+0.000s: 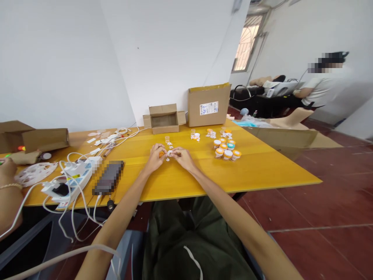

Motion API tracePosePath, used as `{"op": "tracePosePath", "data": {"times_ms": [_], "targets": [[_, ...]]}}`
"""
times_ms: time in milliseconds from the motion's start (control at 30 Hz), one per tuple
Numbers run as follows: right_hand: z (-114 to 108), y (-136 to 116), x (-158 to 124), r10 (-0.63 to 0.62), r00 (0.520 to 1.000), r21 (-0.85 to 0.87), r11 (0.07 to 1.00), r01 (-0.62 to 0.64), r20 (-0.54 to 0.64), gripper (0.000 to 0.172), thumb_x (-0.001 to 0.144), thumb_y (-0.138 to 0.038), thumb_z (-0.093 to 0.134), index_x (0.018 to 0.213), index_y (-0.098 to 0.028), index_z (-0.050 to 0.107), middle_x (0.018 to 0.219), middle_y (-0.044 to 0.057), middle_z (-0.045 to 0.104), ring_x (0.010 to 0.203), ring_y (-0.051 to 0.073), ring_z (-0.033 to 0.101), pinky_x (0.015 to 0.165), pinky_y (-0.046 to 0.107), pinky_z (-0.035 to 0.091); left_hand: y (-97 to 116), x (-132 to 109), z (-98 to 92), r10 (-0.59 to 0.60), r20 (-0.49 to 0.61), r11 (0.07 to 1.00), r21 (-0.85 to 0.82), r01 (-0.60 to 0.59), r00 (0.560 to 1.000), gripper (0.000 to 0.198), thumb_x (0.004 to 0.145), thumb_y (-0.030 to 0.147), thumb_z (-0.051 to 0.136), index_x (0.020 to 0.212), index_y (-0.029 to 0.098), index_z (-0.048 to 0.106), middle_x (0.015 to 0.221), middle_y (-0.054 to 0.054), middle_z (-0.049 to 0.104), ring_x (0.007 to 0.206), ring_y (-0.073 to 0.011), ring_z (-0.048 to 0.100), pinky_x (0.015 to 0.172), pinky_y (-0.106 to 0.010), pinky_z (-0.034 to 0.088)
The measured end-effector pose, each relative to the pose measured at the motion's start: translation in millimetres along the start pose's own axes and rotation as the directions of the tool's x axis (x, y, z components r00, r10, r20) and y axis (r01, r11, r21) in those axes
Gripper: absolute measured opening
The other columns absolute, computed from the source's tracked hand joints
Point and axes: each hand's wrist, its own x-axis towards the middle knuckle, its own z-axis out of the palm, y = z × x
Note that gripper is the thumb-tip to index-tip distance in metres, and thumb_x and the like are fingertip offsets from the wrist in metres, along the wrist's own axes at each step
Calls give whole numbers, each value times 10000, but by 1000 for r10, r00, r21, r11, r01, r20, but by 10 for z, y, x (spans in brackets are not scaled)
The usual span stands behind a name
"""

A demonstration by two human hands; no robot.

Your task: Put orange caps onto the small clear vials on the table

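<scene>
My left hand (156, 157) is closed, fingers curled round a small orange round piece (161, 154). Opposite it, the fingertips of my right hand (184, 158) pinch a small white ring-like piece (169, 153) that lies between the two hands; its exact kind is too small to make out. Just beyond my fingers, loose white pieces (170, 146) lie on the wooden table (186, 182). Behind those stands a small clear cup (167, 139). To the right, several small jars with orange, white and teal lids (227, 154) are grouped together.
More white pieces (195, 137) lie in small piles farther back. An open cardboard box (165, 128) and a taller closed carton (207, 112) stand by the wall. At left are a phone (108, 177), a power strip (84, 181) with cables, and another person's hand (7, 169).
</scene>
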Motion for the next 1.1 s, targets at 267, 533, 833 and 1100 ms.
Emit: {"op": "tracePosePath", "data": {"times_ms": [267, 533, 833, 1100], "targets": [[13, 47, -4, 36, 999, -122, 992, -33, 27, 198, 760, -88, 622, 642, -221, 711, 870, 28, 676, 843, 176, 640, 817, 318, 510, -35, -33, -76, -167, 151, 984, 83, 156, 974, 56, 820, 326, 683, 809, 275, 702, 1121, -40, 563, 1089, -267, 442, 899, -432, 376], [18, 41, 1, 35, 999, -149, 988, -30, 32, 224, 786, -84, 599, 623, -212, 685, 908, 34, 643, 871, 175, 629, 833, 320, 496, -25, -53, -56, -203, 177, 974, 140, 179, 963, 40, 802, 279, 695, 768, 258, 696, 1136, -47, 536, 1077, -267, 431, 884, -420, 363], [13, 27, 17, 25, 999, -192, 981, -19, 32, 195, 771, -68, 613, 715, -224, 714, 948, 40, 638, 899, 176, 636, 839, 313, 505, 41, -58, -61, -165, 159, 978, 155, 141, 973, 34, 814, 239, 652, 796, 251, 677, 1150, -57, 542, 1098, -278, 428, 888, -426, 362], [24, -20, 7, -35, 999, -171, 985, 29, -33, 210, 807, -94, 584, 788, -241, 734, 970, 43, 650, 938, 178, 635, 874, 317, 509, 134, -60, -40, -65, 162, 992, 118, 46, 985, 106, 869, 307, 608, 926, 290, 696, 1153, -53, 574, 1113, -271, 418, 915, -428, 351]]}}
